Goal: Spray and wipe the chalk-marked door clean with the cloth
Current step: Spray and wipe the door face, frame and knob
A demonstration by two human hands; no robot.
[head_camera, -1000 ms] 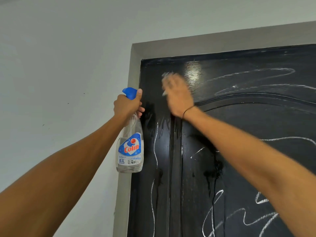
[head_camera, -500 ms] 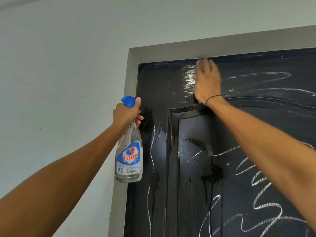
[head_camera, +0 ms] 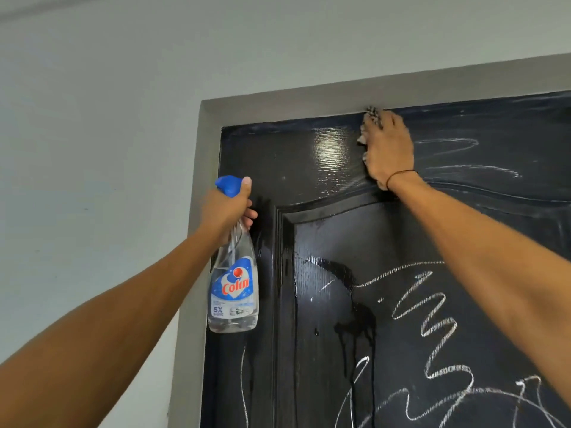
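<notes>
The black panelled door (head_camera: 324, 350) fills the right side, wet and glossy at its upper left, with white chalk scribbles (head_camera: 432, 319) on the lower panel and faint strokes at the top right. My right hand (head_camera: 390, 146) presses a patterned cloth (head_camera: 372, 114) flat against the door just below the top of the frame; only the cloth's edges show past my fingers. My left hand (head_camera: 227, 208) grips the neck of a clear spray bottle (head_camera: 234, 285) with a blue trigger head, held upright beside the door's left edge.
A grey door frame (head_camera: 197, 211) borders the door on the left and top. Pale wall (head_camera: 92, 149) lies to the left and above. Dark drips of liquid (head_camera: 355, 332) run down the door's inner panel.
My right hand with the cloth has swept from the upper left corner rightward and up to the door's top edge. The bottle hand has stayed about where it was.
</notes>
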